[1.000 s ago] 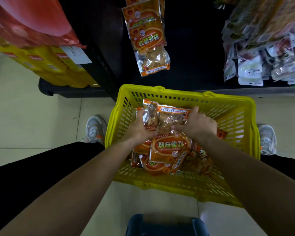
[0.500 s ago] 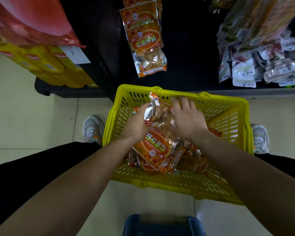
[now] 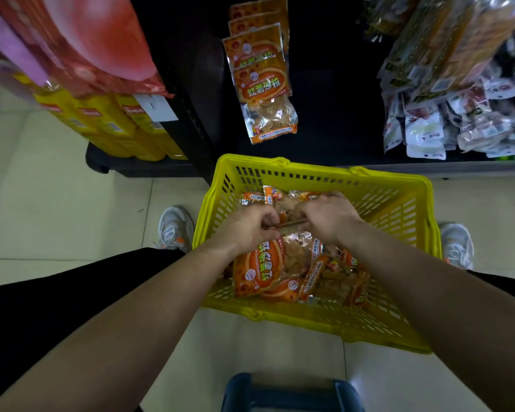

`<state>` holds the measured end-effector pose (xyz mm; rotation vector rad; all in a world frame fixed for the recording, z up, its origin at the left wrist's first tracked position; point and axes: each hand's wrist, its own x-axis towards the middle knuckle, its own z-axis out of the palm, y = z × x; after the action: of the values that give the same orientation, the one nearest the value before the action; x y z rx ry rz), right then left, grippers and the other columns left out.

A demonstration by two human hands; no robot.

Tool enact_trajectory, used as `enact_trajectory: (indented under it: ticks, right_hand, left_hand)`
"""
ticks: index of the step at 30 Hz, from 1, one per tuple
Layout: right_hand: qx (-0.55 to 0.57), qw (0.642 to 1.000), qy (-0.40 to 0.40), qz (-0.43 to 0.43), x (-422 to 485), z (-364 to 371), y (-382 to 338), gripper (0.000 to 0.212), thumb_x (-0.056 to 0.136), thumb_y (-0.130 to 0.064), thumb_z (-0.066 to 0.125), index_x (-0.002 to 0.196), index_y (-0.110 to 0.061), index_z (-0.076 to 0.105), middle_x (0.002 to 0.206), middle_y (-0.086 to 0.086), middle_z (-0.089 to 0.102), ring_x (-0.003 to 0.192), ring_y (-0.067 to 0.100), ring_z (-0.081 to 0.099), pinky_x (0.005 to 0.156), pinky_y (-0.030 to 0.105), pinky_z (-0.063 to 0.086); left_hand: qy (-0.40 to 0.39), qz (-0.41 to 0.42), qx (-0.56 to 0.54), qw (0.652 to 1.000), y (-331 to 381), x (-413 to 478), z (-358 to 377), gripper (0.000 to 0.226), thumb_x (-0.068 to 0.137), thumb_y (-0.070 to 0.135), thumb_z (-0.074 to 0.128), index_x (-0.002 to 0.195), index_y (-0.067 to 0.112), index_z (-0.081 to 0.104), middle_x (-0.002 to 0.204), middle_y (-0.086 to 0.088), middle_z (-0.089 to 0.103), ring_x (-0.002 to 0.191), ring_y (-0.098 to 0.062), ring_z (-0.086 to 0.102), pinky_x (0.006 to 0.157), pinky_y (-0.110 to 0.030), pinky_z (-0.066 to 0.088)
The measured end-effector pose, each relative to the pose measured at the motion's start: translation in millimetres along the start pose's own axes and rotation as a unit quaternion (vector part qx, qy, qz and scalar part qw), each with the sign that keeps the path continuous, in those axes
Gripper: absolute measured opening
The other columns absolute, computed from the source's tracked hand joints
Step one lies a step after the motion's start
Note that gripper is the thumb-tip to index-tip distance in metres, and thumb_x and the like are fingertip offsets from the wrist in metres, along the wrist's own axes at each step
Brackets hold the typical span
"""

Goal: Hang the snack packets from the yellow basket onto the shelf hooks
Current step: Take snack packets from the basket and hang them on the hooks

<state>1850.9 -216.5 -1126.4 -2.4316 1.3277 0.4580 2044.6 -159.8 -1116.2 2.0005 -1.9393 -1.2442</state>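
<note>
Dim overall. The shelf (image 3: 333, 93) recess falls almost black, while the floor (image 3: 57, 203) and basket (image 3: 399, 185) catch light, perhaps from overhead. Wide-angle bending stretches the edges; corner packets (image 3: 470, 114) look smeared.

Basket: yellow basket (image 3: 393, 185) on pale floor, between two grey shoes.
Contents: orange snack packets (image 3: 259, 270) heaped inside, mostly left and centre.
Left hand (image 3: 244, 230): fingers curled over a packet, gripping.
Right hand (image 3: 327, 217): touching the left, apparently pinching the same packet.
Far: hanging orange packets (image 3: 260, 84) on dark shelf.
Near: blue object (image 3: 289, 394), bottom edge.
</note>
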Motion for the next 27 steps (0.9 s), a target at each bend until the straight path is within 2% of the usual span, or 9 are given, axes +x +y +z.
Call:
enact_trajectory:
  ticks: [2,5,9,11,14,17,22,25,27]
  right_hand:
    - [0.000,1.000,0.007,-0.005,1,2,0,0.009,0.093,-0.040,0.060,0.101,-0.037,0.060,0.079,-0.010,0.058,0.098,0.020,0.063,0.096,0.040,0.034]
    - [0.011,1.000,0.009,-0.009,6,-2,3,0.030,0.096,-0.042,0.056,0.126,-0.038,0.057,0.111,-0.006,0.070,0.114,0.022,0.060,0.104,0.043,0.033]
    - [0.047,0.999,-0.017,-0.002,11,-11,12,0.042,0.098,-0.047,0.050,0.139,-0.037,0.049,0.130,0.003,0.064,0.124,0.027,0.054,0.105,0.042,0.036]
    - [0.057,0.998,-0.026,0.007,11,-17,16,0.043,0.098,-0.048,0.049,0.139,-0.035,0.050,0.131,0.005,0.062,0.125,0.028,0.053,0.103,0.042,0.037]
    - [0.037,0.999,-0.034,0.010,7,-24,17,0.037,0.094,-0.050,0.052,0.126,-0.033,0.059,0.121,0.003,0.066,0.118,0.027,0.057,0.099,0.042,0.042]
    - [0.074,0.997,-0.001,-0.018,-1,-33,10,0.034,0.084,-0.053,0.062,0.110,-0.030,0.059,0.112,-0.001,0.064,0.110,0.025,0.058,0.092,0.039,0.046]
    - [0.206,0.976,0.055,-0.036,-16,-57,-2,0.021,0.086,-0.050,0.066,0.087,-0.034,0.053,0.080,-0.012,0.057,0.086,0.018,0.057,0.068,0.031,0.041]
    - [0.238,0.969,0.056,-0.042,-33,-81,-1,0.018,0.092,-0.042,0.063,0.077,-0.038,0.053,0.072,-0.012,0.055,0.079,0.015,0.055,0.066,0.030,0.039]
    - [0.251,0.965,0.054,-0.055,-50,-103,3,0.014,0.094,-0.038,0.062,0.081,-0.037,0.058,0.080,-0.013,0.063,0.081,0.011,0.061,0.068,0.030,0.045]
  left_hand:
    - [0.000,-0.003,0.019,1.000,-5,-1,-7,0.034,0.079,0.033,0.083,0.105,0.038,0.062,0.099,0.018,0.059,0.091,-0.006,0.060,0.069,-0.020,0.044]
    - [-0.012,-0.040,-0.029,0.999,-14,-2,-23,0.042,0.078,0.022,0.084,0.105,0.039,0.056,0.107,0.014,0.056,0.096,-0.009,0.059,0.065,-0.017,0.045]
    - [-0.006,-0.079,-0.151,0.985,-17,-2,-43,0.039,0.080,0.017,0.082,0.101,0.040,0.058,0.114,0.009,0.062,0.095,-0.012,0.067,0.070,-0.030,0.060]
    - [0.019,-0.066,-0.134,0.989,-14,0,-49,0.027,0.084,0.021,0.079,0.099,0.037,0.062,0.111,0.006,0.067,0.091,-0.010,0.069,0.071,-0.031,0.061]
    - [0.060,-0.033,-0.077,0.995,-5,4,-54,0.012,0.088,0.030,0.076,0.095,0.032,0.067,0.100,0.005,0.072,0.088,-0.010,0.070,0.076,-0.036,0.061]
    - [0.079,-0.006,-0.044,0.996,7,5,-56,0.013,0.087,0.035,0.076,0.096,0.029,0.069,0.095,0.005,0.073,0.087,-0.012,0.070,0.078,-0.037,0.061]
    - [0.133,0.036,0.045,0.989,38,-4,-69,0.024,0.079,0.053,0.076,0.076,0.032,0.065,0.073,0.012,0.068,0.070,-0.004,0.065,0.063,-0.030,0.057]
    - [0.150,0.065,0.023,0.986,59,-20,-83,0.028,0.075,0.059,0.076,0.072,0.034,0.063,0.071,0.014,0.068,0.065,0.001,0.065,0.058,-0.025,0.053]
    - [0.121,0.075,-0.031,0.989,68,-35,-98,0.026,0.077,0.054,0.078,0.085,0.033,0.067,0.081,0.012,0.072,0.072,0.001,0.068,0.063,-0.024,0.055]
